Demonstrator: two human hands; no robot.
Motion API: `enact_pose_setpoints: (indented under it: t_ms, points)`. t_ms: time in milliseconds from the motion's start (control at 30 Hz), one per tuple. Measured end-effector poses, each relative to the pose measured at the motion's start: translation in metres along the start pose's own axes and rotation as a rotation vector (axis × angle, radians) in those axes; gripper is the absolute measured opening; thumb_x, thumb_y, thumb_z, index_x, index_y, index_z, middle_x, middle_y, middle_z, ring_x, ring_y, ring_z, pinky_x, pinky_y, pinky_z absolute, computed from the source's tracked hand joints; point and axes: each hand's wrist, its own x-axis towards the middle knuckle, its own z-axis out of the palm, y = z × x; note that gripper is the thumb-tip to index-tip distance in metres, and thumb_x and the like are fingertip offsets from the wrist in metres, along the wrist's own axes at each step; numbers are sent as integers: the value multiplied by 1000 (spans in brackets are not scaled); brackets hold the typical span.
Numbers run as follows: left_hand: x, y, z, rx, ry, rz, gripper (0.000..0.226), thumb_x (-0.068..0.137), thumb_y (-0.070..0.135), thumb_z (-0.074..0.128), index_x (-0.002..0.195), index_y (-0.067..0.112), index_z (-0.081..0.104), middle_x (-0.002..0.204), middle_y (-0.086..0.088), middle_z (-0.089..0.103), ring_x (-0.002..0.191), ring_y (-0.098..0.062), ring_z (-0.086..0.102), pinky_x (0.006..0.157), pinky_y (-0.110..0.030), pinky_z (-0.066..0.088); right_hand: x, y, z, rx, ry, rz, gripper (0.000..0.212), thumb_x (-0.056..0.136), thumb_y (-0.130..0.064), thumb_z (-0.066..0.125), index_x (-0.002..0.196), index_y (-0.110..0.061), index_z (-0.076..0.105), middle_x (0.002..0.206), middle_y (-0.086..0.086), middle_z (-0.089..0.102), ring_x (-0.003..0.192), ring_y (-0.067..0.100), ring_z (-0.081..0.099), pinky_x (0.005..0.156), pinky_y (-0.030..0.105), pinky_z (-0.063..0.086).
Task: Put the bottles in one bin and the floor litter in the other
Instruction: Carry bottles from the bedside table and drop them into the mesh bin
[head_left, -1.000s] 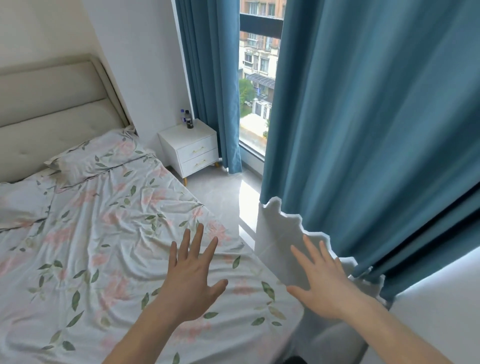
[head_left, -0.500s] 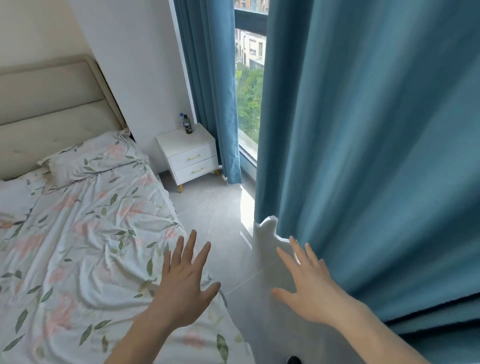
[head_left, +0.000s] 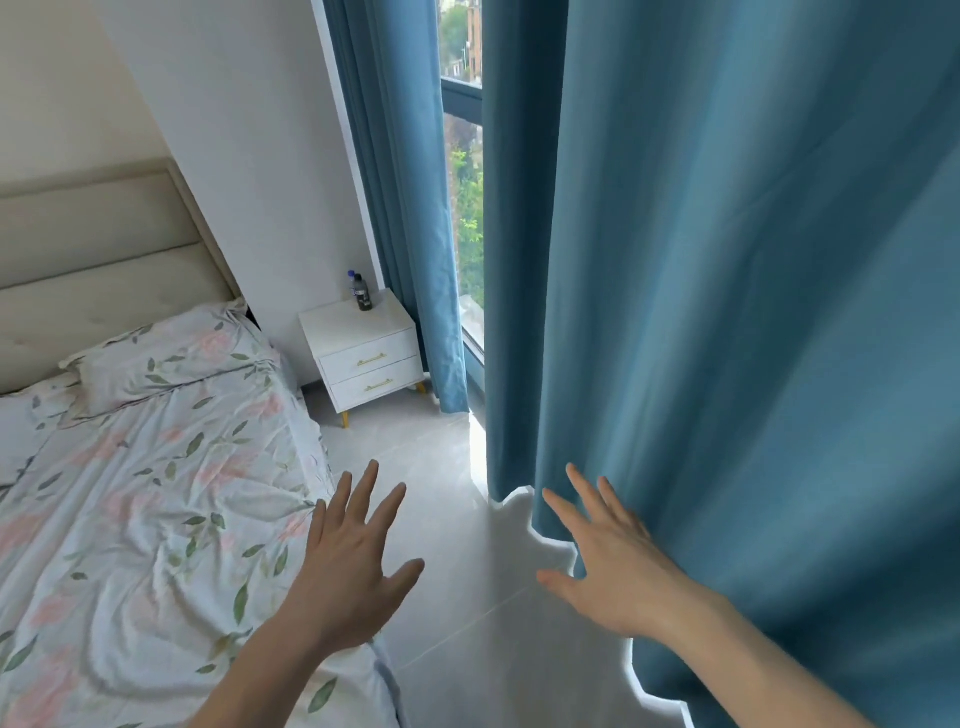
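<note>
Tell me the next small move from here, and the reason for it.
Probably walk forward along the floor between the bed and the curtain toward the nightstand. Both the left hand and the right hand are open and hold nothing, and the only bottles in view stand on the nightstand, well beyond reach. No bins or litter show here.

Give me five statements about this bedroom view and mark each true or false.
1. A dark bottle stands on the nightstand. True.
2. The left hand holds a bottle. False: its fingers are spread and it holds nothing.
3. The curtains are blue. True.
4. The right hand has a grip on the curtain. False: it is open with straight fingers, in front of the curtain's hem.
5. A nightstand drawer is pulled out. False: both drawers are closed.
</note>
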Motion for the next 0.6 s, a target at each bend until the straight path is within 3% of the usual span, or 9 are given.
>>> enact_pose_setpoints:
  t_ms: [133, 300, 467, 600]
  points:
    - [22, -5, 2, -21, 3, -46, 99, 71, 79, 16, 161, 40, 8, 164, 12, -27, 155, -21, -21, 127, -44, -4, 32, 4, -12, -12, -16, -61, 88, 95, -61, 50, 159, -43, -7, 161, -16, -36, 152, 19, -29, 127, 48, 0]
    - [63, -22, 1, -54, 6, -103, 91, 79, 75, 27, 161, 40, 7, 164, 14, -27, 154, -18, -24, 127, -42, -7, 84, 1, -29, -21, -81, -109, 86, 96, -59, 51, 159, -42, -5, 160, -18, -36, 150, 15, -31, 127, 47, -3]
    - [124, -64, -10, -110, 47, -168, 99, 68, 78, 14, 160, 43, 7, 165, 15, -25, 153, -13, -26, 126, -39, -10, 174, -27, -53, -38, -100, -166, 85, 96, -57, 53, 160, -40, -1, 161, -18, -34, 151, 16, -29, 127, 47, -2]
    - [184, -121, -30, -139, 70, -243, 95, 73, 77, 18, 160, 42, 6, 165, 14, -24, 153, -14, -26, 126, -39, -10, 264, -69, -70, -88, -102, -217, 84, 97, -61, 50, 161, -39, -1, 163, -15, -31, 153, 19, -25, 127, 47, 2]
